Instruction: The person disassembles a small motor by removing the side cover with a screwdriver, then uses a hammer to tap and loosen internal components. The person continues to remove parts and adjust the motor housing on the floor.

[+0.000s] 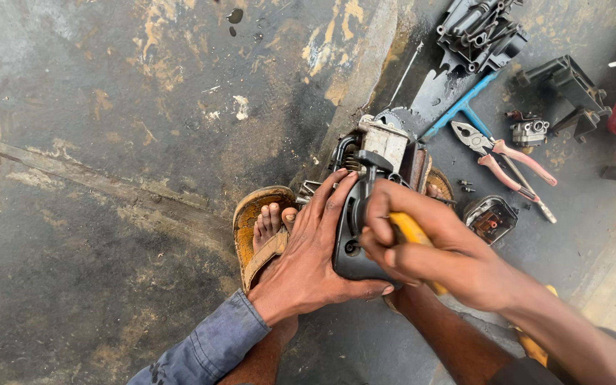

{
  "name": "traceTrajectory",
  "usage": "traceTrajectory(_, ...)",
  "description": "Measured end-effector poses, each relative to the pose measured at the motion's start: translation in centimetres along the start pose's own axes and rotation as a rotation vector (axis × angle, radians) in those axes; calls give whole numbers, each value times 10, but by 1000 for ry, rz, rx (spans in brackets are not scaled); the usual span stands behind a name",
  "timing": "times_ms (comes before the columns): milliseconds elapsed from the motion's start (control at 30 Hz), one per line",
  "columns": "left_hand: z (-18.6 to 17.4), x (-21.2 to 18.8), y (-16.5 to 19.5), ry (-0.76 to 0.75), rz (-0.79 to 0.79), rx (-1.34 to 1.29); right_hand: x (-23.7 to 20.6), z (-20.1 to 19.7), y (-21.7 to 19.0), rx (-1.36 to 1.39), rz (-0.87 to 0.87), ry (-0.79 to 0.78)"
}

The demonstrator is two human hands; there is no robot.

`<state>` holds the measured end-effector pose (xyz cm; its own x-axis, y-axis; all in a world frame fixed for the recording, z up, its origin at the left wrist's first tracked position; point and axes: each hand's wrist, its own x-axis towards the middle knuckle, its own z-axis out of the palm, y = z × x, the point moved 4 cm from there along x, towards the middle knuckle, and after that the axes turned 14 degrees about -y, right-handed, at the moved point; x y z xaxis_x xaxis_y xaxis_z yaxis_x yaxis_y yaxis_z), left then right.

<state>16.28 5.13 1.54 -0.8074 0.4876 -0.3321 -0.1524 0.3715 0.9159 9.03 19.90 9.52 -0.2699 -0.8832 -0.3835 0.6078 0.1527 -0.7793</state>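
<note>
My left hand (308,249) lies spread flat against the side of the small engine unit (365,207), fingers splayed, bracing rather than gripping it. My right hand (429,249) is closed in a fist around a yellow-handled tool (411,232) pressed to the unit's dark casing. The unit sits on the stained concrete floor (108,142), just beside my sandalled foot (265,228). Further right lie pink-handled pliers (500,153), a blue wrench (458,110) and black machine parts (479,32).
</note>
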Motion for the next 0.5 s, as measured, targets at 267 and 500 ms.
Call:
traceTrajectory(267,1,0,-3,16,17,-18,-8,-13,21,218,-241,47)
traceTrajectory(500,2,-1,-4,21,24,-1,-2,-16,15,266,-220,50)
